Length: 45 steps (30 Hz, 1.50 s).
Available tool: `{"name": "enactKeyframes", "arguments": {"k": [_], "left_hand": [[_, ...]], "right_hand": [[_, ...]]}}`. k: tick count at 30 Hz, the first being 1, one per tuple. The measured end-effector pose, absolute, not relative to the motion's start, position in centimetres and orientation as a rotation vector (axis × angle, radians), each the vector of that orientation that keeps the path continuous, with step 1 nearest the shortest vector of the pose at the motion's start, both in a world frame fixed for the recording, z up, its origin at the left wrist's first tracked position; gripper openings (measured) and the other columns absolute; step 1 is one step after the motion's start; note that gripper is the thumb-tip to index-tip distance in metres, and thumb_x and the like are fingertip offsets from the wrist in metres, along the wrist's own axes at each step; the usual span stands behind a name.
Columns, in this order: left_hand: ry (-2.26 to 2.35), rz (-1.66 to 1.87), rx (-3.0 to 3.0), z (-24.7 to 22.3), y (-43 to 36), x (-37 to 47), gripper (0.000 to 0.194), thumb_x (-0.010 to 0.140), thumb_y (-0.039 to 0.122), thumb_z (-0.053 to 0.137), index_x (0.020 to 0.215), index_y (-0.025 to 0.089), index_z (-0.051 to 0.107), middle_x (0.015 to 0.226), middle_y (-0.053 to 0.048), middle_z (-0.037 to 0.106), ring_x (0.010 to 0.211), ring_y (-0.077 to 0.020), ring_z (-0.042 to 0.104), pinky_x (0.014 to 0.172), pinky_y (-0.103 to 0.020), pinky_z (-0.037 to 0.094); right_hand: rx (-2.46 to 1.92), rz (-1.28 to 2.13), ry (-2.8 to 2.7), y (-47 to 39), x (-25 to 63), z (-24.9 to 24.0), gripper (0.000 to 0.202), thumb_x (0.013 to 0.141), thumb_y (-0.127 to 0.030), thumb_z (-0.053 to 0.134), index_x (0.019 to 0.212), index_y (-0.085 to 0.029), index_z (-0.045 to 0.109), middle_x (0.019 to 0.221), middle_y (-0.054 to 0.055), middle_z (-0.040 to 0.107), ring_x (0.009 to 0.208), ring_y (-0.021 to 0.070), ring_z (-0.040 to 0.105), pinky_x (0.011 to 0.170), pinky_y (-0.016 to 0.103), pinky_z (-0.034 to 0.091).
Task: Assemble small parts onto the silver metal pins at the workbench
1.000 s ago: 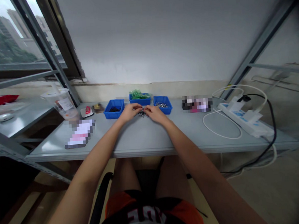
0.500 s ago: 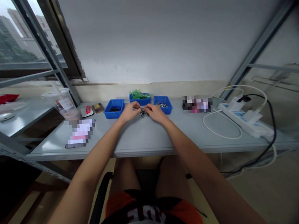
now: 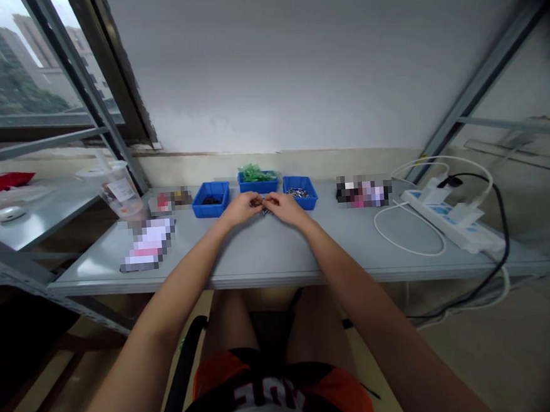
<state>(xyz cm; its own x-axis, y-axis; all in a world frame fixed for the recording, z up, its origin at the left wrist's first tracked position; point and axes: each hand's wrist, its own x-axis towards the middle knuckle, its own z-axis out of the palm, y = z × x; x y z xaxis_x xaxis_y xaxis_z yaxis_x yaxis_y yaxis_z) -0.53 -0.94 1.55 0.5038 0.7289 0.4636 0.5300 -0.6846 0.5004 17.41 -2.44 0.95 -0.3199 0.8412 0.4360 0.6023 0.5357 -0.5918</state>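
My left hand [image 3: 243, 209] and my right hand [image 3: 284, 208] meet over the middle of the desk, fingertips together and bent in a pinch. Whatever is between the fingers is too small to make out. Just under the fingertips lie small shiny metal pieces [image 3: 266, 212], mostly hidden by the hands. Beside my left hand stands a blue bin [image 3: 200, 211] with small dark parts. Next to my right hand a second blue bin [image 3: 311, 204] holds silvery metal parts [image 3: 297, 192]. Behind both hands, another blue bin [image 3: 257, 186] carries green plastic pieces [image 3: 252, 172].
On the left are a blurred-out phone [image 3: 148, 244] and a plastic drink cup [image 3: 122, 194]. A white power strip [image 3: 452, 220] with plugs and looped cables lies on the right. Grey shelf posts frame the desk [image 3: 264, 257], and a wall rises behind it.
My left hand has dropped slightly and moved closer to my right hand, so the fingertips now meet. Less of the metal pile shows beneath them.
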Motion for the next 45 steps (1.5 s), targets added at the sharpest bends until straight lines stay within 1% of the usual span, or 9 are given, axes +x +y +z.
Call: {"name": "enactKeyframes", "arguments": {"k": [6, 10, 13, 17, 23, 29, 37, 41, 45], "left_hand": [[1.064, 0.964, 2.48, 1.51, -0.91, -0.58, 0.015, 0.078, 0.021, 0.06, 0.086, 0.012, 0.069, 0.079, -0.005, 0.067, 0.069, -0.0132, 0.057, 0.066, -0.024, 0.043], [1.066, 0.971, 2.482, 1.72, -0.9, -0.69, 0.017, 0.08, 0.024, 0.059, 0.088, 0.012, 0.069, 0.08, -0.005, 0.067, 0.069, -0.0137, 0.057, 0.066, -0.024, 0.043], [1.089, 0.98, 2.49, 1.76, -0.82, -0.86, 0.019, 0.081, 0.026, 0.058, 0.089, 0.013, 0.069, 0.082, -0.006, 0.068, 0.07, -0.0141, 0.058, 0.068, -0.025, 0.043], [1.085, 0.91, 2.546, 1.61, -0.71, -1.1, 0.019, 0.081, 0.024, 0.055, 0.088, 0.014, 0.069, 0.082, -0.005, 0.068, 0.071, -0.0142, 0.058, 0.068, -0.025, 0.043], [1.081, 0.913, 2.545, 1.42, -0.6, -1.22, 0.019, 0.081, 0.023, 0.054, 0.088, 0.014, 0.07, 0.083, -0.005, 0.068, 0.074, -0.0153, 0.059, 0.069, -0.026, 0.044], [1.106, 1.008, 2.496, 1.61, -0.71, -1.03, 0.021, 0.082, 0.025, 0.055, 0.092, 0.013, 0.07, 0.09, -0.007, 0.069, 0.074, -0.0151, 0.06, 0.073, -0.027, 0.046], [1.071, 1.118, 2.452, 1.67, -0.68, -0.83, 0.022, 0.085, 0.027, 0.056, 0.097, 0.014, 0.07, 0.095, -0.007, 0.069, 0.081, -0.0147, 0.062, 0.077, -0.026, 0.049], [1.017, 1.165, 2.413, 1.77, -0.95, -0.61, 0.021, 0.086, 0.028, 0.055, 0.095, 0.015, 0.069, 0.096, -0.007, 0.069, 0.085, -0.0151, 0.063, 0.078, -0.026, 0.05], [0.997, 1.18, 2.322, 1.83, -1.34, -0.34, 0.019, 0.084, 0.028, 0.056, 0.091, 0.014, 0.066, 0.093, -0.006, 0.07, 0.085, -0.015, 0.063, 0.076, -0.026, 0.051]], "right_hand": [[-1.171, 0.395, -2.051, -2.21, 17.53, 0.74, 0.019, 0.087, -0.028, 0.049, 0.084, -0.016, 0.064, 0.071, 0.0, 0.062, 0.064, 0.0123, 0.051, 0.062, 0.023, 0.034], [-1.187, 0.4, -2.059, -2.2, 17.57, 0.69, 0.017, 0.086, -0.026, 0.05, 0.086, -0.017, 0.064, 0.072, 0.0, 0.062, 0.065, 0.0124, 0.051, 0.063, 0.024, 0.035], [-1.2, 0.429, -2.029, -2.3, 17.54, 0.82, 0.017, 0.085, -0.028, 0.053, 0.091, -0.016, 0.063, 0.069, 0.0, 0.061, 0.064, 0.013, 0.052, 0.064, 0.024, 0.036], [-1.182, 0.445, -1.957, -2.27, 17.57, 0.93, 0.019, 0.084, -0.027, 0.054, 0.098, -0.017, 0.062, 0.07, 0.0, 0.062, 0.063, 0.0128, 0.053, 0.064, 0.024, 0.038], [-1.193, 0.372, -1.989, -2.1, 17.69, 0.83, 0.016, 0.085, -0.027, 0.051, 0.088, -0.018, 0.064, 0.067, -0.001, 0.06, 0.062, 0.0129, 0.051, 0.062, 0.024, 0.036], [-1.218, 0.355, -2.023, -2.12, 17.79, 0.78, 0.016, 0.085, -0.024, 0.051, 0.09, -0.017, 0.065, 0.067, 0.0, 0.059, 0.062, 0.0125, 0.05, 0.061, 0.023, 0.033], [-1.209, 0.365, -2.063, -2.26, 17.69, 0.72, 0.02, 0.088, -0.027, 0.05, 0.095, -0.016, 0.065, 0.066, -0.001, 0.058, 0.062, 0.0126, 0.049, 0.062, 0.024, 0.032], [-1.205, 0.4, -2.075, -2.35, 17.46, 0.79, 0.022, 0.089, -0.028, 0.049, 0.096, -0.015, 0.065, 0.068, -0.001, 0.057, 0.062, 0.0126, 0.048, 0.063, 0.024, 0.032], [-1.18, 0.382, -2.083, -2.48, 17.33, 0.93, 0.021, 0.089, -0.029, 0.048, 0.092, -0.017, 0.064, 0.069, -0.001, 0.057, 0.065, 0.0128, 0.049, 0.063, 0.024, 0.033]]}}
